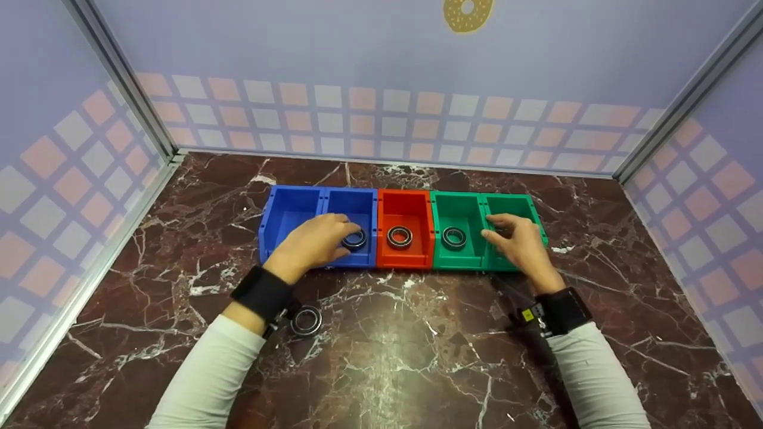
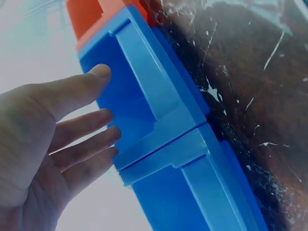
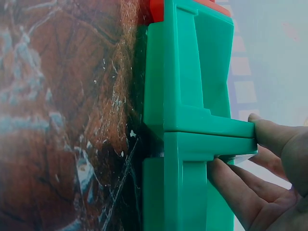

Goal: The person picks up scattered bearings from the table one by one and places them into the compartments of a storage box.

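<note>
My left hand (image 1: 319, 238) reaches over the second blue bin (image 1: 350, 199) from the left, fingers loosely bent. Between its thumb and forefinger in the head view lies a ball bearing (image 1: 354, 239) on the bin floor. The left wrist view shows the thumb (image 2: 100, 72) apart from the fingers, with nothing between them. My right hand (image 1: 520, 241) is over the rightmost green bin (image 1: 512, 202), thumb and forefinger tips right at the divider (image 3: 211, 134) between the green bins. More bearings lie in the red bin (image 1: 399, 238) and the left green bin (image 1: 454, 238).
Another bearing (image 1: 306, 321) lies on the marbled tabletop (image 1: 405, 351) beside the left wrist strap. The leftmost blue bin (image 1: 293, 205) stands at the end of the joined row. Patterned panels (image 1: 393, 119) enclose the table at the back and both sides.
</note>
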Demonstrator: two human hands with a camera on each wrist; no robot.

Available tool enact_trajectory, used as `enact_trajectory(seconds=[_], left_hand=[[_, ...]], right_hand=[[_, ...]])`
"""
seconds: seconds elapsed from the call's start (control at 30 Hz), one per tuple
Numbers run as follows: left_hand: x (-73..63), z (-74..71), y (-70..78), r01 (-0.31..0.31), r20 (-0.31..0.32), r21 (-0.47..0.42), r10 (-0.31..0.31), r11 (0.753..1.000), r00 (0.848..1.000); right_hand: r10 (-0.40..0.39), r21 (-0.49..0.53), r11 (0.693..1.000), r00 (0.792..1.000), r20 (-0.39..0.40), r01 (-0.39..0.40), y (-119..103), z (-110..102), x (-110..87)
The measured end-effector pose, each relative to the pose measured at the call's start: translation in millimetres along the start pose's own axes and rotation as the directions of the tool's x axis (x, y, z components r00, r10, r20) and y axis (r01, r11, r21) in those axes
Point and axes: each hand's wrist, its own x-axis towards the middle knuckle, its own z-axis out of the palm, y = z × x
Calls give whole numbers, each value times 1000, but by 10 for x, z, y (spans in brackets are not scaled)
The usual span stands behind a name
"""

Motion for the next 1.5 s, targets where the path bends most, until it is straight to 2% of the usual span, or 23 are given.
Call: enact_trajectory(seconds=[0.3, 0.47, 0.87, 1.23, 1.5], left_hand=[[-261, -46, 154, -37, -61, -21, 36, 999, 997], [-412, -48, 199, -31, -92, -25, 29, 999, 995], [-676, 104, 262, -44, -18, -54, 43, 998, 999], [-917, 224, 285, 43, 65, -122, -35, 992, 997], [-1026, 217, 337, 99, 116, -139, -83, 985, 990]], right_hand=[[-12, -1, 1000, 1000, -15, 12, 6, 1, 6], [-15, -9, 1000, 1000, -8, 15, 9, -1, 0], [6, -19, 1000, 1000, -2, -6, -20, -27, -5], [0, -15, 1000, 1000, 17, 0, -1, 1, -14], [-16, -31, 999, 1000, -5, 15, 1, 8, -11]])
